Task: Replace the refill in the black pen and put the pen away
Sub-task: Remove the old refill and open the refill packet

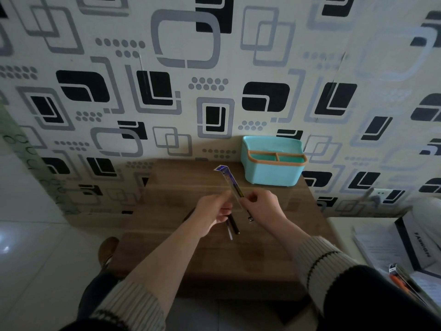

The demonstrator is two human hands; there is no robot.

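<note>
Above a small wooden table (202,254), left hand (212,211) curled round the black pen (233,225) and a thin refill (229,232), right hand (262,207) pinching a clear refill packet (231,185) slanting up toward the teal organiser (274,161) by the wall

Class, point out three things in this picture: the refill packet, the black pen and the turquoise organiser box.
refill packet (228,179): head view, on the clear sleeve below its purple top.
black pen (234,226): head view, on the barrel below the left hand.
turquoise organiser box (272,174): head view, on its front wall.
</note>
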